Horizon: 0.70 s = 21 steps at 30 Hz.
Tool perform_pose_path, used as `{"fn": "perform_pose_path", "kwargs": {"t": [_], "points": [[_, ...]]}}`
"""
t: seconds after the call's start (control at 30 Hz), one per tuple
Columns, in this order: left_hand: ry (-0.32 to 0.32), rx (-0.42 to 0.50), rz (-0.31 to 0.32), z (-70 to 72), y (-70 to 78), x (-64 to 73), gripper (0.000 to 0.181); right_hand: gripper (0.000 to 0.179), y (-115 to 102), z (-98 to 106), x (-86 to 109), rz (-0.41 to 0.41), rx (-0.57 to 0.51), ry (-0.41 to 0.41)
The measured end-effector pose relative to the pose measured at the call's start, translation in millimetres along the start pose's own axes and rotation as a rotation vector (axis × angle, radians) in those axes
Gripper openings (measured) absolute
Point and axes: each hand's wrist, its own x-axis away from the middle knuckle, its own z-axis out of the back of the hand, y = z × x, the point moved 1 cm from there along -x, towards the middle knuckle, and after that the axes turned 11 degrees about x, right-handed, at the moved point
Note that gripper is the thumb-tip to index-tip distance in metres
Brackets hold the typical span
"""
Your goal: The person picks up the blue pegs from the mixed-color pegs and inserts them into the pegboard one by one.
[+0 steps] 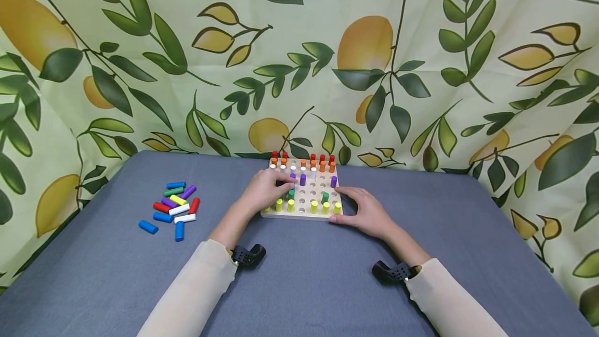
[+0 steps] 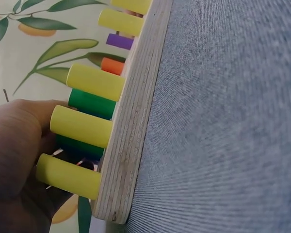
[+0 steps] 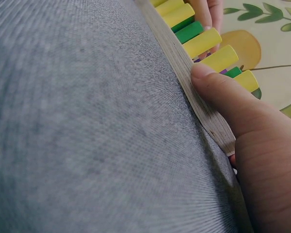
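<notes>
A wooden pegboard [image 1: 301, 216] stands upright-pegged near the far edge, with rows of red, orange, white, purple, green and yellow pegs [image 1: 314, 206]. My left hand [image 1: 264, 190] reaches over its left side. The thumb and forefinger pinch together beside a purple peg [image 1: 303, 180] and a green peg [image 1: 291, 193]; the peg between them is mostly hidden. In the left wrist view, yellow pegs [image 2: 89, 126] stand in front of that hand. My right hand [image 1: 367, 212] grips the board's front right corner, its thumb [image 3: 223, 92] along the front edge.
Left of the board lies a loose pile of pegs, among them a blue peg [image 1: 148, 227], a white peg [image 1: 185, 218] and a red peg [image 1: 194, 205]. A grey cloth [image 1: 299, 280] covers the table. Behind hangs a leaf-and-fruit patterned curtain [image 1: 299, 14].
</notes>
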Motion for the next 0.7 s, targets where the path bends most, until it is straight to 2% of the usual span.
{"fn": "perform_pose_path", "kwargs": {"t": [0.1, 0.23, 0.37, 0.5, 0.7], "points": [[-0.003, -0.003, 0.003, -0.4, 1.2, 0.7, 0.024, 0.084, -0.2, 0.1, 0.1, 0.001, 0.000, 0.001], [-0.011, 0.039, -0.001, 0.3, 1.6, 0.4, 0.024, 0.083, -0.5, 0.4, 0.2, 0.005, -0.003, 0.005], [-0.024, 0.065, -0.008, 2.8, 2.0, 0.3, 0.035, 0.082, -0.3, -0.2, 0.5, 0.004, -0.009, 0.007], [-0.031, 0.063, -0.010, 7.2, 3.4, 0.9, 0.041, 0.082, 0.1, -0.3, 1.0, 0.005, -0.005, 0.010], [0.002, 0.017, -0.013, 19.0, 8.0, 2.5, 0.034, 0.083, -0.5, 0.1, 0.9, 0.007, -0.003, 0.009]]}}
